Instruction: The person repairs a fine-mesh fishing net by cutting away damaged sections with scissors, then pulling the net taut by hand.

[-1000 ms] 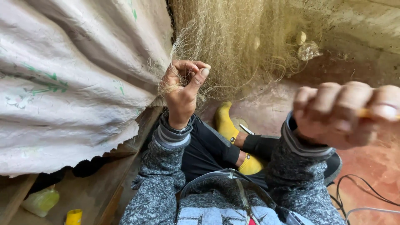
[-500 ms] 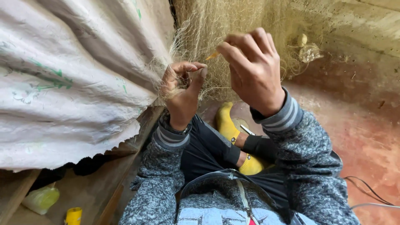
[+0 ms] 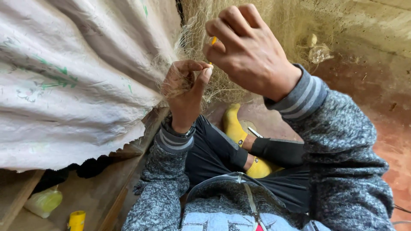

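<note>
A fine tan net hangs in front of me against the wall. My left hand pinches a bunch of its mesh between thumb and fingers at the edge of a white sheet. Just above and to the right, my right hand is closed on a small yellow tool, its tip poking out by the net close to my left fingertips. Both arms wear grey knitted sleeves with striped cuffs.
A large white woven plastic sheet drapes over the left. Below it are wooden boards, a yellow spool and a greenish plastic bag. My crossed legs in dark trousers and yellow socks rest on a reddish floor.
My right hand has swung from the far right up to the net, now close above my left hand. The left hand has kept its pinch on the mesh.
</note>
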